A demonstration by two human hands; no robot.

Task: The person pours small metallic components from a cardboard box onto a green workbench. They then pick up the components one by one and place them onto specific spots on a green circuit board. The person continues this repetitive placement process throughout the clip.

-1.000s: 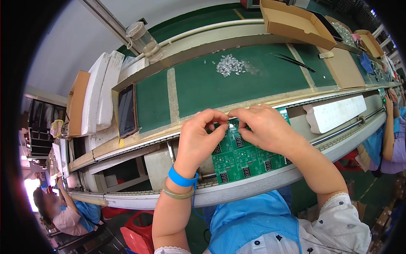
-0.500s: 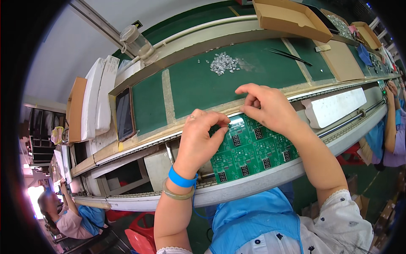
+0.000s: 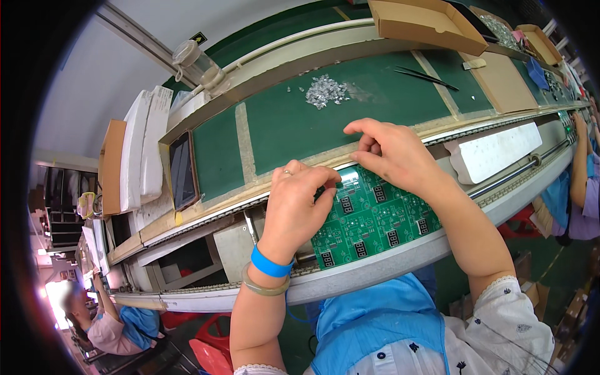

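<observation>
A green circuit board [image 3: 370, 220] carrying rows of black digit displays lies across the rails in front of me. My left hand [image 3: 299, 203] is closed at its far left corner, thumb and forefinger brought together beside a shiny clear piece [image 3: 351, 179]. Whatever lies between those fingertips is too small to make out. Over the board's far right part hovers my right hand [image 3: 400, 155], forefinger stretched out and thumb apart from it. Its other fingers curl inward, and their tips are hidden. Beyond the hands, a pile of small clear parts [image 3: 327, 92] rests on the green mat [image 3: 281, 131].
Black tweezers [image 3: 426, 77] lie at the back right, below a cardboard box [image 3: 431, 28]. A tablet-like device [image 3: 183, 170], white foam blocks [image 3: 147, 147] and a clear jug [image 3: 201, 67] stand leftward. White foam [image 3: 497, 154] sits right of the board. Co-workers sit at both sides.
Both hands keep nearly the same pose over the board. The right hand has shifted very slightly left. The whole view has tilted a little.
</observation>
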